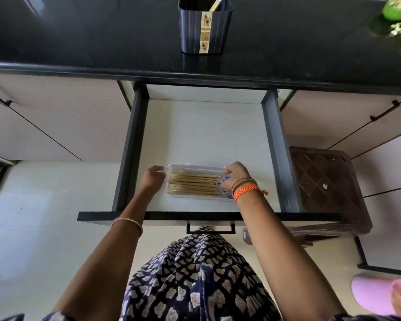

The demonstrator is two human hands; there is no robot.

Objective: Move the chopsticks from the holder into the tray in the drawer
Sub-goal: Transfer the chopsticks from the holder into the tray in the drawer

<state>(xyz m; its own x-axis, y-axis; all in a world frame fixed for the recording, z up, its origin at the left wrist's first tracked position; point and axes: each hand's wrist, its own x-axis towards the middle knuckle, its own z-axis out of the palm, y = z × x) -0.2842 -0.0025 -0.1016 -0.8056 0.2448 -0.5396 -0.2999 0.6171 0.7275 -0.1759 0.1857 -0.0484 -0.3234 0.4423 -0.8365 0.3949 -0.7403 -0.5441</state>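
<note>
Low in the frame's centre, chopsticks (195, 186) lie in the clear tray (196, 167) inside the drawer (134, 147), between both hands: left hand (152, 178) curled at one end, right hand (235, 173) gripping the other.

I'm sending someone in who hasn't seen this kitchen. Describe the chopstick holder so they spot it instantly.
Start at the black countertop above the open drawer. Directly behind the drawer stands the holder, a dark upright box. Its cream flowered strip down the front and the chopstick poking from its top mark it out.

Navy patterned dress (195, 274), orange thread bands (245, 191) right wrist, thin bangle (127, 222) left
</note>
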